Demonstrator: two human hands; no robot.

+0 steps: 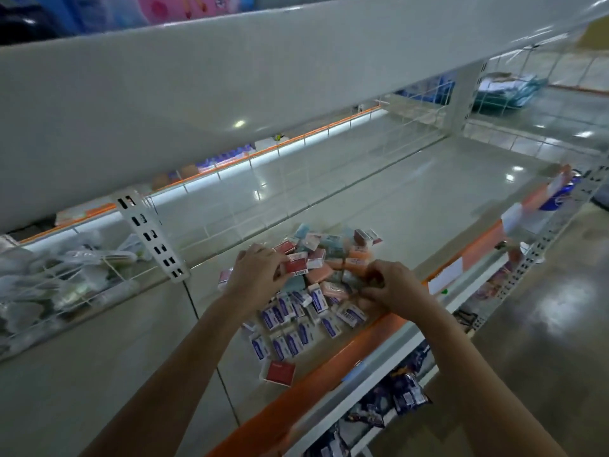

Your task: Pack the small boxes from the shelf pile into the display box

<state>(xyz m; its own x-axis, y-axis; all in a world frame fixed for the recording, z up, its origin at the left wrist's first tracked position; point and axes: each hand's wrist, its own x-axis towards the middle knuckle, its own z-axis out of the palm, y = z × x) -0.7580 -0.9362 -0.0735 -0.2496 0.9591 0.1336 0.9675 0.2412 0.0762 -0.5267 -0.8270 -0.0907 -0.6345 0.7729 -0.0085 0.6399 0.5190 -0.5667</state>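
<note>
A pile of small boxes (pixel 316 278) lies on the white shelf (pixel 412 199): red, orange, pale blue ones at the back, several white-and-blue ones (pixel 290 328) nearer me. One red box (pixel 280 372) lies apart at the front. My left hand (pixel 255 275) reaches into the pile's left side and its fingers hold a red-and-white box (pixel 296 263). My right hand (pixel 392 290) has curled fingers pinching at small boxes on the pile's right side; what it holds is blurred. No display box is clearly visible.
An orange price strip (pixel 362 344) runs along the shelf's front edge. A white upright bracket (pixel 151 235) and wire divider stand to the left, with plastic-wrapped goods (pixel 66 278) behind. Dark packets (pixel 405 390) fill the lower shelf. An upper shelf (pixel 230 77) overhangs.
</note>
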